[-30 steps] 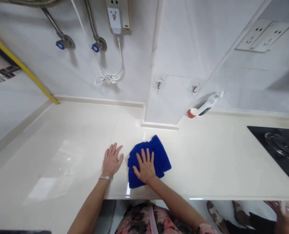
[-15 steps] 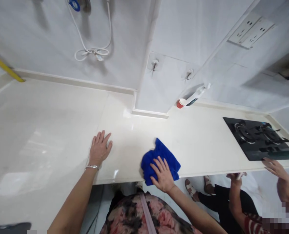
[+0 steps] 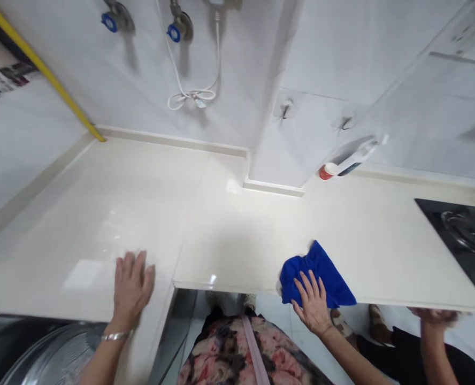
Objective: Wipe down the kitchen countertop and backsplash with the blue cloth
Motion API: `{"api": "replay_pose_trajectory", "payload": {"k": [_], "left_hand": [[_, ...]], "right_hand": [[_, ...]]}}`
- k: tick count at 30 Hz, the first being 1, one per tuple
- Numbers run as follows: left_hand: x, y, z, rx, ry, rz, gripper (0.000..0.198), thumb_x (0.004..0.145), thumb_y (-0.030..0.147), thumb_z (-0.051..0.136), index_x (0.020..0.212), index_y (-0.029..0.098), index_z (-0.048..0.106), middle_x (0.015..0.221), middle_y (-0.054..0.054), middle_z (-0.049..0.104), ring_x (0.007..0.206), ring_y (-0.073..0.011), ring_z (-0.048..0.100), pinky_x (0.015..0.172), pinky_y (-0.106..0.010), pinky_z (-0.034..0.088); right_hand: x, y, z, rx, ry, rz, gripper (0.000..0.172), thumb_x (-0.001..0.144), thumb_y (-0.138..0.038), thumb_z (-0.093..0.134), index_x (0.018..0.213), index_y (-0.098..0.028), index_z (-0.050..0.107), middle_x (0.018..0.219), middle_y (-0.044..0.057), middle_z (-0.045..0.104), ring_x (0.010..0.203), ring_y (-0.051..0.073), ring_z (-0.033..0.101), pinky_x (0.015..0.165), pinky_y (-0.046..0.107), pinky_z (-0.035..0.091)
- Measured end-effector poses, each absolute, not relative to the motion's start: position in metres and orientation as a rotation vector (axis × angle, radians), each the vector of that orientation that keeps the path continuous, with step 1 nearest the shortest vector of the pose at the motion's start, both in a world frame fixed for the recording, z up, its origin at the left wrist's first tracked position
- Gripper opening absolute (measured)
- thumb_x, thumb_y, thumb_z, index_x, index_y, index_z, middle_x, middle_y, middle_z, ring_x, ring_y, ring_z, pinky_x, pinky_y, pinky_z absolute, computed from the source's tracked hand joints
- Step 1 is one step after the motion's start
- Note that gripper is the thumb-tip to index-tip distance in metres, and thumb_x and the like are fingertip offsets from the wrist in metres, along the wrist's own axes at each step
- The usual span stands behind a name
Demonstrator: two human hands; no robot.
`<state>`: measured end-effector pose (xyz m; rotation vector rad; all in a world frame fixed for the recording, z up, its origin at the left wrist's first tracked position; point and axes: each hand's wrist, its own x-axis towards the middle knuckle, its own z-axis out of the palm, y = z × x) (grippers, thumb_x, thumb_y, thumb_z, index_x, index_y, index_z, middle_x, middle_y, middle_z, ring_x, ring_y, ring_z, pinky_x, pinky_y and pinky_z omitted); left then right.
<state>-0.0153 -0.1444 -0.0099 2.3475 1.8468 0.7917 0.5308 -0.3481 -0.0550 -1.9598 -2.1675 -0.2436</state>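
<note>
My left hand (image 3: pixel 131 286) lies palm down on the cream countertop (image 3: pixel 229 230), left of a seam, fingers pointing away from me. Its wrist carries a silver bracelet (image 3: pixel 116 336). At the counter's front edge my right hand (image 3: pixel 313 302) rests on a crumpled blue cloth (image 3: pixel 329 272). Those fingers are stretched and spread on top of the cloth, not wrapped round it. Part of the cloth is hidden beneath the hand, and a pointed corner reaches to the right.
Against the back wall are a red-and-white cup (image 3: pixel 328 171) and a white bottle (image 3: pixel 358 155). A black gas hob (image 3: pixel 458 230) is at right. A co-worker's hand (image 3: pixel 434 316) shows beside the front edge. A black appliance (image 3: pixel 40 353) sits lower left; a yellow pipe (image 3: pixel 48 75) descends behind.
The view has swung left. My left hand has moved left and nearer across the counter seam. The cloth and my right hand have shifted slightly right along the edge.
</note>
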Motion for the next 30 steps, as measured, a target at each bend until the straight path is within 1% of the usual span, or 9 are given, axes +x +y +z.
{"api": "replay_pose_trajectory", "payload": {"k": [3,5,8,10,13,18,24,28,30], "left_hand": [[-0.041,-0.193,-0.011,2.272,1.996,0.806,0.062,0.103,0.034,0.042,0.158,0.008,0.03,0.157,-0.025,0.042,0.157,-0.0372,0.02,0.129,-0.067,0.017],[-0.043,-0.22,-0.015,2.211,2.06,0.732,0.062,0.103,0.034,0.042,0.158,0.008,0.03,0.159,-0.026,0.038,0.158,-0.0377,0.017,0.128,-0.066,0.02],[-0.034,-0.25,-0.021,2.128,2.123,0.643,0.062,0.103,0.036,0.044,0.159,0.012,0.031,0.166,-0.024,0.025,0.159,-0.0384,0.011,0.127,-0.067,0.024],[-0.026,-0.263,-0.023,2.093,2.147,0.622,0.062,0.103,0.036,0.045,0.159,0.015,0.031,0.168,-0.022,0.021,0.159,-0.0384,0.01,0.126,-0.066,0.027],[-0.016,-0.278,-0.023,2.065,2.152,0.605,0.061,0.102,0.035,0.046,0.159,0.017,0.032,0.168,-0.022,0.022,0.158,-0.0382,0.012,0.125,-0.067,0.028],[-0.011,-0.294,-0.023,2.009,2.183,0.568,0.06,0.103,0.035,0.045,0.159,0.018,0.031,0.168,-0.02,0.023,0.158,-0.038,0.013,0.122,-0.067,0.032],[-0.013,-0.321,-0.021,1.83,2.312,0.57,0.058,0.104,0.039,0.042,0.157,0.017,0.036,0.168,-0.02,0.023,0.159,-0.0368,0.013,0.124,-0.065,0.029],[-0.015,-0.356,-0.02,1.617,2.483,0.565,0.061,0.104,0.045,0.039,0.157,0.015,0.036,0.169,-0.021,0.019,0.159,-0.0365,0.012,0.126,-0.064,0.024],[-0.017,-0.381,-0.021,1.475,2.594,0.551,0.063,0.104,0.048,0.036,0.156,0.013,0.039,0.168,-0.022,0.022,0.158,-0.0382,0.014,0.126,-0.065,0.023]], "right_hand": [[0.495,-0.336,-0.057,-1.923,-2.187,-0.229,0.054,0.092,-0.044,0.058,0.14,-0.019,0.059,0.16,0.015,0.044,0.156,0.041,0.023,0.123,0.067,0.021],[0.469,-0.323,-0.056,-1.867,-2.237,-0.195,0.054,0.091,-0.042,0.061,0.14,-0.019,0.06,0.16,0.015,0.045,0.156,0.041,0.021,0.123,0.067,0.02],[0.424,-0.299,-0.05,-1.753,-2.363,-0.13,0.056,0.09,-0.045,0.065,0.14,-0.02,0.062,0.159,0.015,0.046,0.157,0.042,0.017,0.124,0.067,0.017],[0.395,-0.282,-0.045,-1.674,-2.448,-0.092,0.06,0.091,-0.049,0.065,0.143,-0.02,0.06,0.16,0.015,0.045,0.157,0.043,0.013,0.124,0.069,0.015],[0.352,-0.257,-0.035,-1.575,-2.554,-0.011,0.065,0.093,-0.052,0.064,0.148,-0.02,0.055,0.163,0.016,0.041,0.157,0.046,0.01,0.123,0.072,0.013],[0.278,-0.215,-0.022,-1.461,-2.715,0.187,0.067,0.097,-0.048,0.06,0.156,-0.021,0.044,0.169,0.016,0.028,0.156,0.049,0.013,0.12,0.077,0.015],[0.222,-0.182,-0.019,-1.242,-2.821,0.252,0.069,0.096,-0.043,0.062,0.159,-0.022,0.04,0.171,0.016,0.022,0.156,0.049,0.012,0.12,0.078,0.013],[0.223,-0.181,-0.025,-1.152,-2.8,0.177,0.065,0.099,-0.042,0.059,0.158,-0.022,0.041,0.17,0.016,0.025,0.156,0.049,0.015,0.121,0.076,0.017],[0.226,-0.181,-0.028,-1.119,-2.774,0.15,0.063,0.099,-0.041,0.058,0.157,-0.021,0.043,0.169,0.017,0.028,0.155,0.049,0.015,0.121,0.075,0.019]]}}
